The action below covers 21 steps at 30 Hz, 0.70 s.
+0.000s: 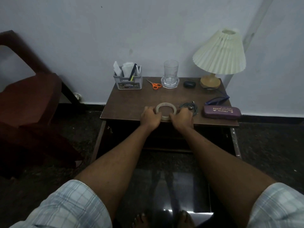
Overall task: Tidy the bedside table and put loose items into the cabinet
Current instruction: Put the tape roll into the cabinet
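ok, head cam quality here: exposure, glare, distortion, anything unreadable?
Head view: dim overall, but the case lettering reads, and the left hand and right hand gripping the tape show no blur. Head view: glare on the glossy floor, bottom centre. Head view: wide-angle tilts the lamp outward. Head view: cabinet interior near black, contents untellable.

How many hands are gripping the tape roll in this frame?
2. The left hand grips the left side of the tape roll and the right hand grips its right side, near the front edge of the bedside table. Both hands are fully in view.
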Motion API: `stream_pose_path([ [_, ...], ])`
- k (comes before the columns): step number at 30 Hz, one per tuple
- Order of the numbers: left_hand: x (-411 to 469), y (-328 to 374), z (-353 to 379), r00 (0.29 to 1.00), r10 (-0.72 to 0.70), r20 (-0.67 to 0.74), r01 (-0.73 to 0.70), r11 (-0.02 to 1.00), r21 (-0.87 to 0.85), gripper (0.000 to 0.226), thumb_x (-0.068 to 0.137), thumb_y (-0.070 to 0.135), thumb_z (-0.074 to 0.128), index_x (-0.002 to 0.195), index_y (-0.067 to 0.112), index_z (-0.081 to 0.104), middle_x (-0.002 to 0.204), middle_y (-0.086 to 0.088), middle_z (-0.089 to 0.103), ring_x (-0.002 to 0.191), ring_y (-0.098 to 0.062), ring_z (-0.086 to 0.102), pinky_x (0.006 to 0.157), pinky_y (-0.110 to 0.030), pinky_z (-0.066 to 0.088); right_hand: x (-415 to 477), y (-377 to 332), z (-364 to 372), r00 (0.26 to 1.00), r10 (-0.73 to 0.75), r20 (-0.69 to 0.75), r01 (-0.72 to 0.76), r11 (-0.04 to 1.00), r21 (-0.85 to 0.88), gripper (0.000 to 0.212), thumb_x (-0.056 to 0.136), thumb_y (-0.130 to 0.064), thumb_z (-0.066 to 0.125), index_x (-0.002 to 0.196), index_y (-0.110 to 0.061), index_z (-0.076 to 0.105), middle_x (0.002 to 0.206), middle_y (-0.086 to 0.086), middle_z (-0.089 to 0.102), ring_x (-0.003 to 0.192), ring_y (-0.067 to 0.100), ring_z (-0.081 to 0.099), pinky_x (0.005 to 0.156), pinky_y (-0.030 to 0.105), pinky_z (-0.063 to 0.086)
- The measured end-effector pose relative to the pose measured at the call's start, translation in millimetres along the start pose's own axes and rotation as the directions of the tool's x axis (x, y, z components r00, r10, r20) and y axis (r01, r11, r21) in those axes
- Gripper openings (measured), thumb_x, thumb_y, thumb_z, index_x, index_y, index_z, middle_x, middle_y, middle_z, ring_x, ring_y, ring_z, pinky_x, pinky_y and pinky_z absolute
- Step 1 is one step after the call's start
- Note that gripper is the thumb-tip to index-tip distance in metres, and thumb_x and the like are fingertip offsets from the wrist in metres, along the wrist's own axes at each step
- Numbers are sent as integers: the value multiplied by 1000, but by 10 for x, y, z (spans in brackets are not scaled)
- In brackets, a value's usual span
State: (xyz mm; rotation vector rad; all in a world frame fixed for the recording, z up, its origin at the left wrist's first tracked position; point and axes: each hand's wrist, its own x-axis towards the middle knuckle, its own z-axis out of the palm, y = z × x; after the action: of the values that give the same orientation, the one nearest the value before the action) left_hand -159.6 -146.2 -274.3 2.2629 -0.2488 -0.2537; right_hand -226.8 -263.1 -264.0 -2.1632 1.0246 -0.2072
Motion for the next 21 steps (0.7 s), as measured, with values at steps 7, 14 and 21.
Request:
stream_pose_path([
  [7,-127,-2,-12,986,-162,-37,139,924,-357,28,91,19,65,118,11,65,112,-5,70,97,-16,66,82,-30,53,-163,36,-35,998,-29,-52,37,987,158,32,84,-33,74,107,-10,69,104,8,73,99,25,68,77,29,47],
  [14,-510,-171,-264,945,-325,-40,244,781,-575,12,90,11,62,99,17,66,97,-6,73,89,-19,72,74,-33,62,-550,95,24,999,16,42,-36,842,539,17,85,-17,77,98,-13,66,85,6,74,71,21,74,63,37,63],
  [21,-941,-531,-382,898,-434,72,358,624,-695,20,87,6,69,106,15,67,94,-8,75,80,-15,74,58,-21,55,-918,223,250,991,28,133,-106,771,628,20,87,-9,76,105,-13,66,79,1,73,61,11,70,61,30,63],
])
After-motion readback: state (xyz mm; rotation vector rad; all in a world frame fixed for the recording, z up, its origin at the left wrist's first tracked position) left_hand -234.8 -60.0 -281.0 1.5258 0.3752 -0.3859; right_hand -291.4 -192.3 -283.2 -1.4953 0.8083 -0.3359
